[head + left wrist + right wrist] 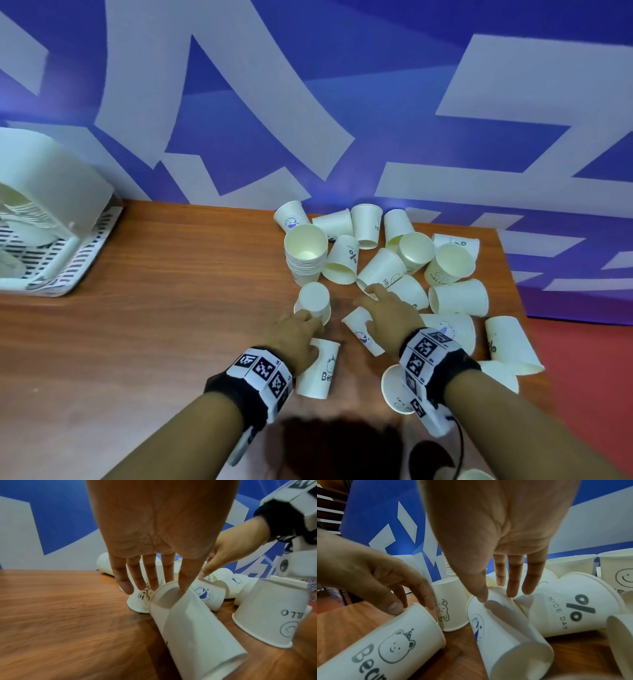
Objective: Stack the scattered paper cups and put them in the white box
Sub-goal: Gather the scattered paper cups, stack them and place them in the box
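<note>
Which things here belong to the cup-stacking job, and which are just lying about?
Job: loose paper cups, bear cup by left hand, whale cup under right hand, cup stack, white box.
Not the job: marker wristbands, black cable, blue-and-white wall.

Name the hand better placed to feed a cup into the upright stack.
Left, probably. The left hand touches the rim of the bear cup, and the upright stack stands just beyond it. The right hand pinches the whale cup farther right, away from the stack.
</note>
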The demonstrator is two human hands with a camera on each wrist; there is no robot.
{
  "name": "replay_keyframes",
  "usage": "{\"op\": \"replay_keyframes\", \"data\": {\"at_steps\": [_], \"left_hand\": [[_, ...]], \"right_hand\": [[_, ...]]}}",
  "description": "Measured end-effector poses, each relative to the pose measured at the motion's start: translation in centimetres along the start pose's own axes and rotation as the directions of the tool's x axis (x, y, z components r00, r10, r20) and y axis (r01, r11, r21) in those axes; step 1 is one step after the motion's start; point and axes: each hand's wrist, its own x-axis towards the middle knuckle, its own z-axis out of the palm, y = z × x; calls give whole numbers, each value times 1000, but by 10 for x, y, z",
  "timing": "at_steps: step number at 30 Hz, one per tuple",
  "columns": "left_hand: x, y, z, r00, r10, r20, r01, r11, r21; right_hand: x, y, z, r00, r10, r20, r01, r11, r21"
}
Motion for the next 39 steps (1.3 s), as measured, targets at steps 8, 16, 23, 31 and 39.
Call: {"op": "replay_keyframes", "data": {"at_steps": [8,16,23,31,39], "left_hand": [[-9,6,-14,999,39,-1,-39,999,36],[-40,-16,-64,983,152,-103,-155,988,-18],[-65,-50,-105,948,184,-258,-195,981,-20],[-106,-105,-159,844,197,-500,-221,975,10],[-166,-195,-212,765,224,-604,-296,955,-21]], "right_hand": [[-4,6,-5,1000,8,-3,-7,996,86],[-16,-3,-28,996,53,-74,-38,980,196],[-37,-33,-47,973,136,-184,-108,983,150],[-47,-95,-81,868,212,-449,-117,966,231],[-32,-244,-101,826,123,-550,-23,983,185]]}}
